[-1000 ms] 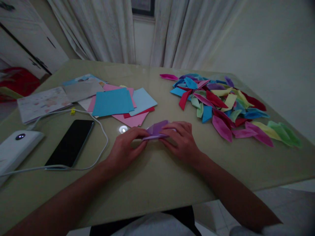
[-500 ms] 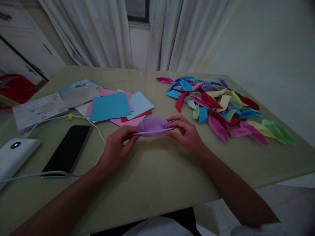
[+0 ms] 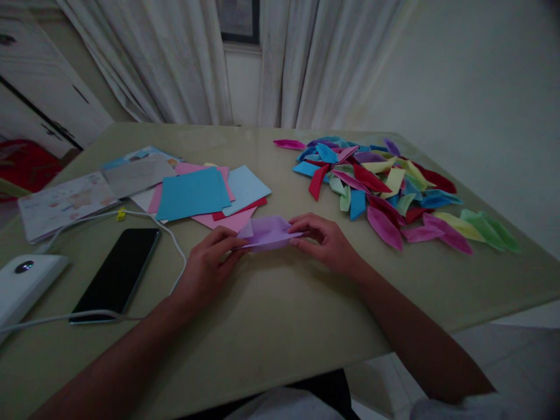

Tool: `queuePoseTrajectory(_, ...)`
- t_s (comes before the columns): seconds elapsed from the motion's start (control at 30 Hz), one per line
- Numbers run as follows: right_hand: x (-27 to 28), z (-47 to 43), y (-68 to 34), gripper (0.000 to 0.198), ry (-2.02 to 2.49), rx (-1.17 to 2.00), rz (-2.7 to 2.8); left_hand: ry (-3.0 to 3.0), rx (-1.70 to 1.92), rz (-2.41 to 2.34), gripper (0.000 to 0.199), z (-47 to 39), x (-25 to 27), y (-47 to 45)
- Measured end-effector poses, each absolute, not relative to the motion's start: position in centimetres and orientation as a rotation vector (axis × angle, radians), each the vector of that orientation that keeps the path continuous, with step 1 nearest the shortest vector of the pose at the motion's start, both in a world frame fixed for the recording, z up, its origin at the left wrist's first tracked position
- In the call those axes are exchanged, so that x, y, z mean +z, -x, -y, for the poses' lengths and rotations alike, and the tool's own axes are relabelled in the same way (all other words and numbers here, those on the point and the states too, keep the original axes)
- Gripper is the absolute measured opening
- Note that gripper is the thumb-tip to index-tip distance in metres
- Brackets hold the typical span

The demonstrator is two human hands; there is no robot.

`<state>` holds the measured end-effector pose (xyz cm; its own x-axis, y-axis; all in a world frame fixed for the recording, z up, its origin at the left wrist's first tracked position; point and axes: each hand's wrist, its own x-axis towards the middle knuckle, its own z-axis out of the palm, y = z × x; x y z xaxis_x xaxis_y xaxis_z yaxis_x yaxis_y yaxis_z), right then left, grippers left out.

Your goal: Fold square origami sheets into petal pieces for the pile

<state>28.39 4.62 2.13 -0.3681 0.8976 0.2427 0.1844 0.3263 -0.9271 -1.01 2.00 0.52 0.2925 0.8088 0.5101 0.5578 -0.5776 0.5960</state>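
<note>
A partly folded sheet of purple paper (image 3: 270,234) is stretched between my two hands, just above the table. My left hand (image 3: 214,256) pinches its left end between thumb and fingers. At the other end, my right hand (image 3: 321,239) grips the paper the same way, thumb below and fingers on top. The far side of the paper stands up a little, with a folded corner near my left fingers. Beyond it to the left lie square paper sheets, a teal one (image 3: 190,194) uppermost. Many folded paper pieces (image 3: 371,175) in mixed colours are heaped on the right.
A black phone (image 3: 118,271) lies left of my left forearm. A white power bank (image 3: 26,286) sits at the left, its white cable (image 3: 177,239) looping past the phone. Printed booklets (image 3: 65,201) rest behind. The table (image 3: 280,326) has its near edge by my lap.
The purple paper's near edge has tilted and looks wider, and my left fingers have closed in around its end. The view has shifted slightly.
</note>
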Motion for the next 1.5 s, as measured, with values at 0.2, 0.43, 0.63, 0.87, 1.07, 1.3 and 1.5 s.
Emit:
queuePoseTrajectory(0.2,2.0,-4.5,-28.2,0.031,1.023,1.225,1.695,-2.294,1.21,-1.251,0.011,-2.1,0.3,1.1)
queuePoseTrajectory(0.43,2.2,-4.0,-27.8,0.025,0.985,1.06,1.772,-2.387,1.025,-1.254,0.02,-1.8,-0.2,1.0)
queuePoseTrajectory(0.63,2.7,-3.5,-27.4,0.024,0.989,0.906,1.914,-2.324,0.959,-1.284,0.022,-1.8,-0.2,0.9)
queuePoseTrajectory(0.87,2.7,-3.5,-27.5,0.024,1.033,0.906,1.95,-2.255,1.008,-1.267,0.018,-2.1,0.2,1.1)
queuePoseTrajectory(1.07,2.9,-3.7,-27.7,0.015,1.044,0.88,1.974,-2.316,1.065,-1.256,0.017,-1.9,0.6,1.0)
queuePoseTrajectory(1.3,2.5,-3.5,-27.5,0.02,1.057,0.71,2.107,-2.421,1.123,-1.266,0.013,-1.7,0.2,1.2)
queuePoseTrajectory(1.5,2.2,-3.5,-27.6,0.024,1.047,0.631,2.228,-2.529,1.183,-1.237,0.016,-1.3,-0.2,1.4)
